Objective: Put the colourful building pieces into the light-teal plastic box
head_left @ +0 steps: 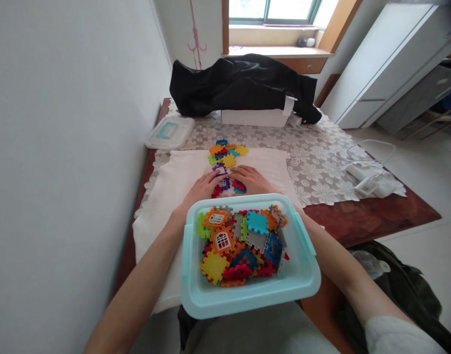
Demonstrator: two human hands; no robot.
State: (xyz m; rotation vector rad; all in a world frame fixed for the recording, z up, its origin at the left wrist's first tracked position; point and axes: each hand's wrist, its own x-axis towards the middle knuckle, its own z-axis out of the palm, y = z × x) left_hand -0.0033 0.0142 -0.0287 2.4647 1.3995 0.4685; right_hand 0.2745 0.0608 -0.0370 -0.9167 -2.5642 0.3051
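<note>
Nearest us, the pale blue tub [247, 301] sits between our forearms, and it is well stocked: a jumble of loose notched pieces, with a yellow one [214, 267] and an orange window piece [222, 241] on top, so most of the supply looks unused. Just beyond its far rim, on the white cloth [155, 236], we have a red piece [239, 186] near our right hand [255, 180]. Our left hand [203, 190] and right hand come close together, fingers bent over the purple pieces [220, 170] between them; we cannot tell whether either hand grips or merely touches, nor whether those pieces are locked together. Only a small share of the pieces is out, we judge, so this seems an early stage. Farther on, a small colourful cluster, including a yellow square [229, 161], lies flat and looks unassembled. At the far left the lid [170, 132] is off, resting on the lace tablecloth [199, 132].
</note>
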